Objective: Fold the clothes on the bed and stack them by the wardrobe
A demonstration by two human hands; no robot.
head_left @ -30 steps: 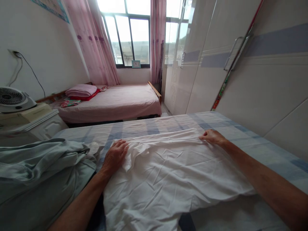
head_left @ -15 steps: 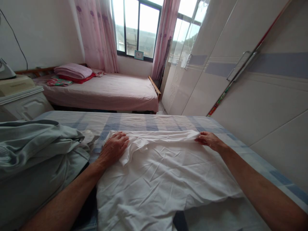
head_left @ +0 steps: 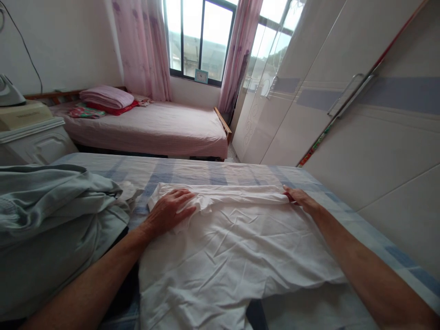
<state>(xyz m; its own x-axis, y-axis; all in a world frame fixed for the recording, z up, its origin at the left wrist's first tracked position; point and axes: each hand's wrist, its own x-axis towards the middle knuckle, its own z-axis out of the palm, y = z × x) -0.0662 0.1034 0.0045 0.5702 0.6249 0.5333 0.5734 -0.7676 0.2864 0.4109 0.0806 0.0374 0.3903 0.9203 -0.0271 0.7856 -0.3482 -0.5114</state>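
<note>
A crumpled white cloth (head_left: 233,247) is spread over the blue-and-white checked bed (head_left: 213,172) in front of me. Its far edge is folded back into a narrow band. My left hand (head_left: 170,211) lies flat on the cloth's far left corner, fingers stretched out. My right hand (head_left: 298,198) rests at the far right end of the folded band, with its fingertips tucked at the cloth's edge; whether they pinch the cloth I cannot make out.
A heap of pale green fabric (head_left: 51,211) lies on the bed to my left. A white wardrobe (head_left: 360,114) runs along the right side. Beyond stand a pink bed (head_left: 154,130) with a folded pink blanket (head_left: 106,96), a white cabinet (head_left: 34,142), and a curtained window (head_left: 199,39).
Both hands have slid a little along the cloth's far edge, and the folded band now lies flatter and straighter. The view has turned slightly to the right.
</note>
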